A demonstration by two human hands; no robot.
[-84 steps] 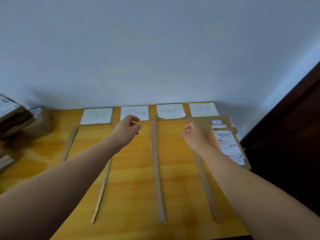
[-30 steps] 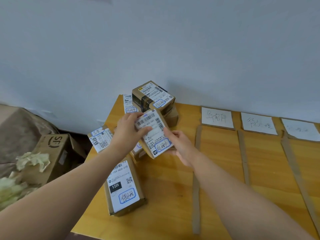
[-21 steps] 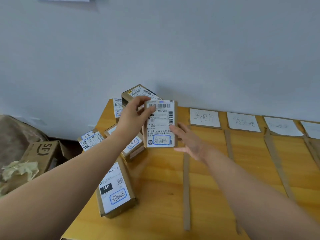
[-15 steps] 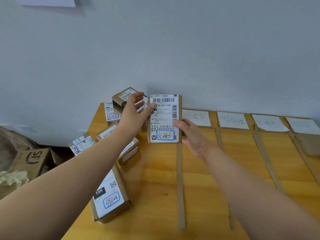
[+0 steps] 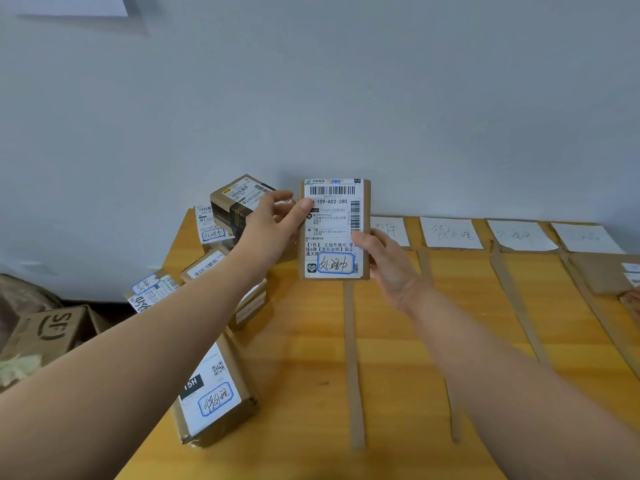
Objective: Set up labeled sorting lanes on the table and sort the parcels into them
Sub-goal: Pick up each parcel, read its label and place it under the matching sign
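Note:
I hold a small brown parcel (image 5: 332,233) upright above the wooden table (image 5: 311,341), its white shipping label facing me, with a blue-framed handwritten tag at the bottom. My left hand (image 5: 268,226) grips its upper left edge. My right hand (image 5: 386,265) grips its lower right edge. Several other labelled parcels are piled at the table's left end, including a stacked box (image 5: 239,199) at the back and a flat parcel (image 5: 214,393) near the front. Cardboard strips (image 5: 351,358) divide the table into lanes, each headed by a white handwritten card (image 5: 450,232).
More lane cards (image 5: 519,235) follow to the right, and a flat cardboard parcel (image 5: 613,275) lies in the far right lane. Left of the table, on the floor, stands an SF carton (image 5: 48,330) with crumpled paper. A grey wall rises behind the table.
I picked the parcel from the left pile and raised it upright with both hands, label toward me. My view has swung slightly right, showing more lanes.

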